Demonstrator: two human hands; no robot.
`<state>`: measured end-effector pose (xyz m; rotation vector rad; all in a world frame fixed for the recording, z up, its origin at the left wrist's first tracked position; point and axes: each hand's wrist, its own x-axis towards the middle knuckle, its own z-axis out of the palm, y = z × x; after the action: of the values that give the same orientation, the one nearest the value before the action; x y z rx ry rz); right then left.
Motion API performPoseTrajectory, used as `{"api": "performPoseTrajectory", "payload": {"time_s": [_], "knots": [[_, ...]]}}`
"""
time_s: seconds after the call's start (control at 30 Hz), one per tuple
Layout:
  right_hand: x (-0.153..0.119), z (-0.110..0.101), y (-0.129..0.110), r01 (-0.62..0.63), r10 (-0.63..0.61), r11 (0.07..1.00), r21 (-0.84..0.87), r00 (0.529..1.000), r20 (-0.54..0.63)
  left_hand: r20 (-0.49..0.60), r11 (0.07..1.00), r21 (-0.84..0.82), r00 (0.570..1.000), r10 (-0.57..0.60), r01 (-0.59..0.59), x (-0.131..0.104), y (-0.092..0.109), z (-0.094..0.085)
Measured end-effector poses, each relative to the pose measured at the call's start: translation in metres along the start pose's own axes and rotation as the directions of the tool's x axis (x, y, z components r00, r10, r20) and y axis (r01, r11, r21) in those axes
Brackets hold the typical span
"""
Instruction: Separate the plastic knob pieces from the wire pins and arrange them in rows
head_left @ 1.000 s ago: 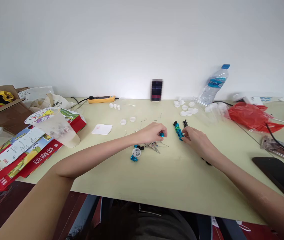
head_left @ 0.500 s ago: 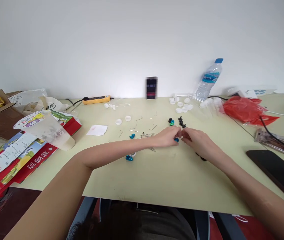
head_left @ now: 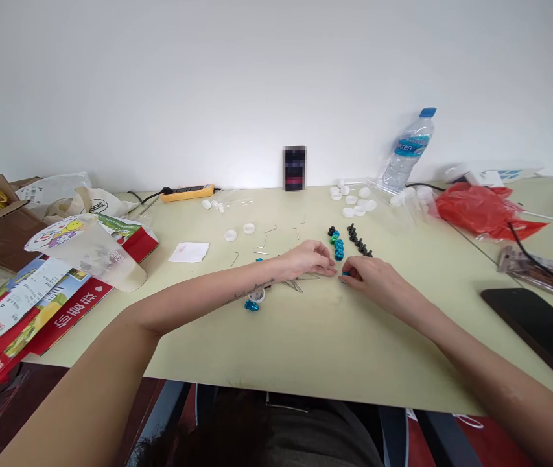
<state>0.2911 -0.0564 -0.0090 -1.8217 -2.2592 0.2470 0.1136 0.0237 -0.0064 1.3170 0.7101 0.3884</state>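
Note:
My right hand pinches a small blue metallic piece low over the table, its fingers hiding most of it. Left of that piece is my left hand, fingers loosely stretched and nothing visible in them. Just beyond both hands lies a row of blue metallic pieces with a green piece and a black one at its far end. A slanting row of black pieces runs beside it. Near my left forearm sit another blue piece and a white cap. Thin L-shaped metal keys are scattered beyond the forearm.
White caps and a water bottle stand at the back right, near a red plastic bag. A phone lies at right. To the left are a drink cup, a paper slip and a yellow power strip.
My hands have moved apart; the left drew back leftward and the right came slightly left and down. The row of blue pieces, partly covered before, now shows.

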Motion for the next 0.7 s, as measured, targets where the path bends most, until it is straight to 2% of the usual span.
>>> {"api": "performPoseTrajectory", "payload": {"time_s": [0.1,0.23,0.33,0.43,0.57,0.7], "knots": [[0.004,0.004,0.004,-0.002,0.000,1.000,-0.031,0.998,-0.059,-0.055,0.996,0.072,0.997,0.048,-0.044,-0.022,0.018,-0.025],[0.009,0.009,0.003,-0.036,0.025,0.995,-0.093,0.992,-0.120,-0.157,0.929,0.362,0.977,0.147,-0.081,-0.061,0.039,-0.068],[0.013,0.011,-0.002,-0.043,0.015,0.979,-0.199,0.990,-0.140,-0.247,0.832,0.555,0.949,0.195,-0.027,-0.089,0.042,-0.099],[0.017,0.012,-0.006,-0.040,0.002,0.940,-0.338,0.994,-0.109,-0.299,0.769,0.637,0.935,0.190,0.047,-0.111,0.037,-0.121],[0.020,0.015,-0.003,-0.009,-0.018,0.893,-0.451,0.998,-0.054,-0.317,0.643,0.756,0.928,0.198,0.121,-0.126,0.024,-0.132],[0.014,0.012,-0.008,-0.011,-0.032,0.856,-0.517,0.997,-0.075,-0.205,0.561,0.825,0.959,0.195,0.062,-0.120,0.011,-0.126]]}}
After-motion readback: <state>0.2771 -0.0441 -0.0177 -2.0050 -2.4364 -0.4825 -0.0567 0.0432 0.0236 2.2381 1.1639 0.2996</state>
